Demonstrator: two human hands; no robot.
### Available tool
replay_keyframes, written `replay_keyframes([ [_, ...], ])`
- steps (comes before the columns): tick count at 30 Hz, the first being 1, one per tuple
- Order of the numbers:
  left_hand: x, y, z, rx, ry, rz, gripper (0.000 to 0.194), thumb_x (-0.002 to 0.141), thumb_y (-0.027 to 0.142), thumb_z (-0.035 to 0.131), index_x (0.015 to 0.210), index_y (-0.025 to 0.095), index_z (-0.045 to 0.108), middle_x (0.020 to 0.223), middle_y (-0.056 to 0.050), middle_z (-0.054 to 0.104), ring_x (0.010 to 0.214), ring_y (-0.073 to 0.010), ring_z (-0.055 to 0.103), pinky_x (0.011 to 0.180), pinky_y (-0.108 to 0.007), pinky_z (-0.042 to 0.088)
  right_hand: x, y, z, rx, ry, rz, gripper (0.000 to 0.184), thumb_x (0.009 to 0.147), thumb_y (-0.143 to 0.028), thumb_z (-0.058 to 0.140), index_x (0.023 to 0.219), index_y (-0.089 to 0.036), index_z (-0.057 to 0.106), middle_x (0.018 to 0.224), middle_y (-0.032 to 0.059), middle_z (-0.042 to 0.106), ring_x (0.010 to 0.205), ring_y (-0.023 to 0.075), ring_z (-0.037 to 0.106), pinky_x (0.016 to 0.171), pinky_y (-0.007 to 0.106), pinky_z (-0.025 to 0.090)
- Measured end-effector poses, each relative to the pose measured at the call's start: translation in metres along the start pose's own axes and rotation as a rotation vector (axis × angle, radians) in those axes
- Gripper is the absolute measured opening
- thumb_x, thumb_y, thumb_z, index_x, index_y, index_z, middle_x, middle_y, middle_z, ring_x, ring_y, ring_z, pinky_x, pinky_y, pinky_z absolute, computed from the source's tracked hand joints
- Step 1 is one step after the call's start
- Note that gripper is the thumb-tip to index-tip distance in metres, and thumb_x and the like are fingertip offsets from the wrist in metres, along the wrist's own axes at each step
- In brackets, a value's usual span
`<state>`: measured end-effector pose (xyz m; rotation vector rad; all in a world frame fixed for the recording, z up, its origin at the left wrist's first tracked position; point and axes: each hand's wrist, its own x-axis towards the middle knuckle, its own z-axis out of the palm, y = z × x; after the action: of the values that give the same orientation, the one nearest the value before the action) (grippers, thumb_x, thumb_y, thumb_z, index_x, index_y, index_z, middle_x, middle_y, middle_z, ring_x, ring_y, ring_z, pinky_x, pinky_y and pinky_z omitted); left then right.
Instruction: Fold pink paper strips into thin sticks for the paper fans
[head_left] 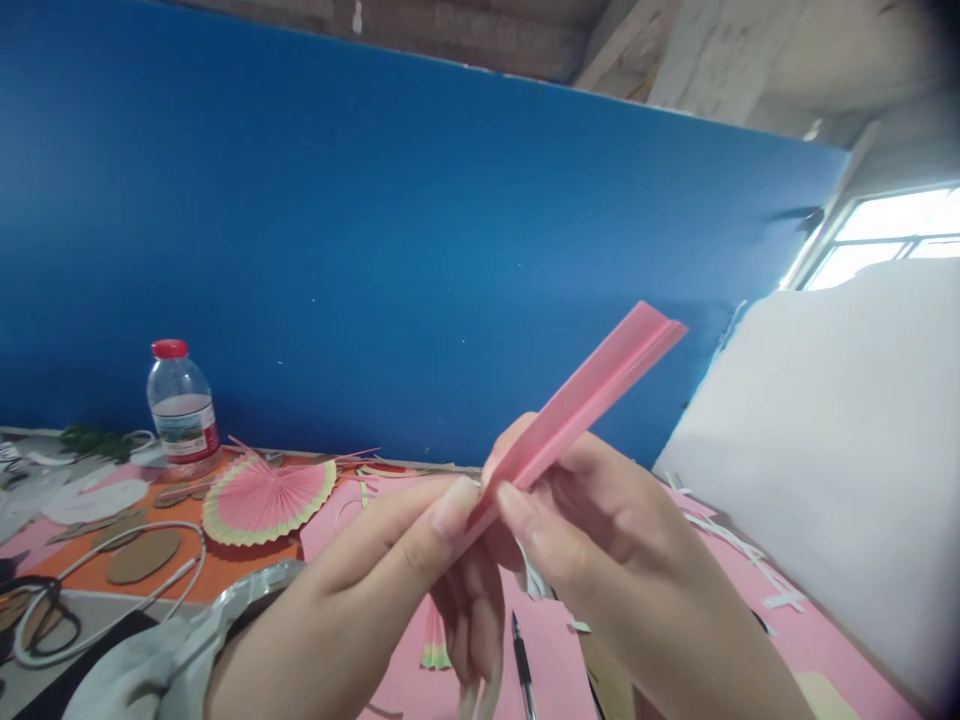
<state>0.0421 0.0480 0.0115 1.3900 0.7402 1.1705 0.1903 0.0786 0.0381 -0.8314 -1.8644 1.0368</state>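
Observation:
A narrow strip of folded pink paper (589, 390) is held up in front of me, slanting toward the upper right. My left hand (420, 545) pinches its lower end between thumb and fingers. Close beside it, my right hand (600, 520) grips the strip a little higher, thumb on the near face. Lengthwise creases show along the paper, and its far end sticks out free. Below the hands, a pleated pink piece with a yellow-green edge (435, 640) is partly hidden by my left fingers. A black pen (523, 660) lies on pink paper underneath.
A pleated pink fan (270, 498) with a yellow edge lies on orange paper at the left. Behind it stands a red-capped plastic bottle (182, 410). A white cable (112, 660) and brown cardboard discs (142, 556) lie nearby. White paper strips (739, 545) are at the right; a blue wall (412, 230) rises behind.

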Motion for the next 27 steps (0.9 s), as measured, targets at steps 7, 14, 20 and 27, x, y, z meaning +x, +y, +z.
replay_keyframes([
  [7,0.0009,-0.0088,-0.0005,-0.056,0.022,0.040,0.041,0.097,0.048,0.042,0.072,0.020,0.059,0.049,0.003,0.057,0.045,-0.0088,0.049,0.050,-0.022,0.036,0.0007,-0.0020,0.0014,-0.035,-0.038,-0.014,0.007,0.087,-0.024,0.056,0.082,-0.020,0.058,0.077,0.0032,0.057,0.072,0.0171,0.059,0.049,0.024,0.045],
  [14,0.0028,-0.0071,-0.0016,-0.161,-0.017,-0.036,0.046,0.103,0.039,0.027,0.073,0.018,0.056,0.049,0.004,0.051,0.045,-0.0092,0.044,0.054,-0.024,0.039,0.0015,-0.0025,0.0005,-0.031,-0.042,-0.018,0.007,0.088,-0.024,0.055,0.084,-0.020,0.060,0.079,0.0029,0.057,0.058,0.0116,0.052,0.041,0.020,0.040],
  [20,0.0015,-0.0074,0.0017,-0.159,0.060,-0.054,0.045,0.102,0.041,0.029,0.071,0.018,0.053,0.049,0.004,0.048,0.045,-0.0087,0.043,0.054,-0.023,0.038,0.0008,-0.0021,0.0011,-0.056,-0.025,0.005,0.009,0.088,-0.026,0.053,0.082,-0.021,0.058,0.078,0.0025,0.056,0.070,0.0160,0.055,0.061,0.028,0.052],
  [27,0.0030,-0.0097,0.0015,-0.162,0.038,-0.022,0.042,0.101,0.045,0.030,0.078,0.018,0.054,0.047,0.006,0.046,0.043,-0.0065,0.039,0.052,-0.018,0.037,0.0006,0.0002,0.0038,-0.012,0.026,-0.026,0.011,0.089,-0.026,0.051,0.080,-0.023,0.057,0.075,0.0002,0.055,0.063,0.0142,0.054,0.058,0.027,0.050],
])
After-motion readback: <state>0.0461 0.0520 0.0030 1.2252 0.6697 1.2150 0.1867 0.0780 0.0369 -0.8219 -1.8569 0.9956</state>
